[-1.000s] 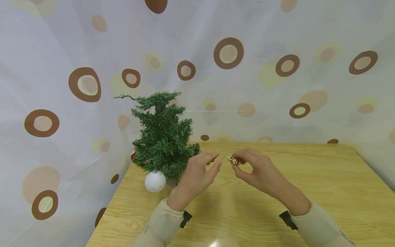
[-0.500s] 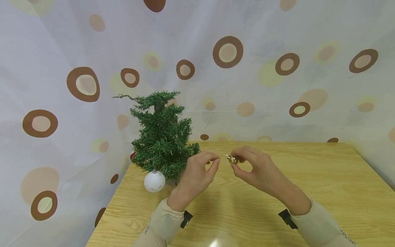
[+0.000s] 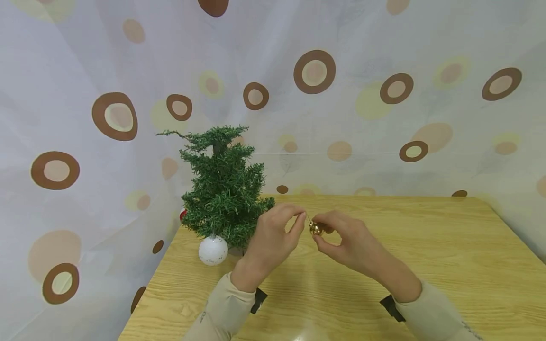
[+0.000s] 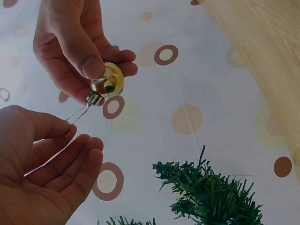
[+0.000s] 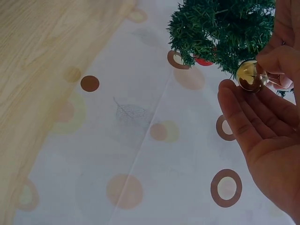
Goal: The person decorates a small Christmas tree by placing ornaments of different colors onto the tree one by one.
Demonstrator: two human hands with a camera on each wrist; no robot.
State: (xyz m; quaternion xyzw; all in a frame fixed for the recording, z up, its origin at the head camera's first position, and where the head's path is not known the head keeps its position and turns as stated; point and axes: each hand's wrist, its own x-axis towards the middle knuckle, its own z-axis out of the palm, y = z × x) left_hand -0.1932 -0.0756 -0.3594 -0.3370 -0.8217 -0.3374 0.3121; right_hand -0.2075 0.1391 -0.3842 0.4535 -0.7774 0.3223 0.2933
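A small shiny gold Christmas bauble (image 3: pixel 315 229) is held between the thumb and fingers of my right hand (image 3: pixel 356 244), above the table. From its metal cap (image 4: pixel 93 98) a thin string loop (image 4: pixel 79 115) stretches to my left hand (image 3: pixel 273 239). The left thumb and index fingertip pinch the end of that loop, while its other fingers (image 4: pixel 77 180) are loosely bent. Just left of the hands stands a small green artificial Christmas tree (image 3: pixel 223 189). A white bauble (image 3: pixel 213 250) hangs low on its front.
A red and white ornament (image 3: pixel 183 214) shows at the tree's left side, partly behind branches. The wooden table (image 3: pixel 426 255) reaches back to a hanging cloth (image 3: pixel 354 42) with brown and yellow circles, which also closes off the left side.
The left fingertips have closed on the string loop. My right hand has moved slightly left and down, turning the gold bauble so it hangs lower beneath the loop.
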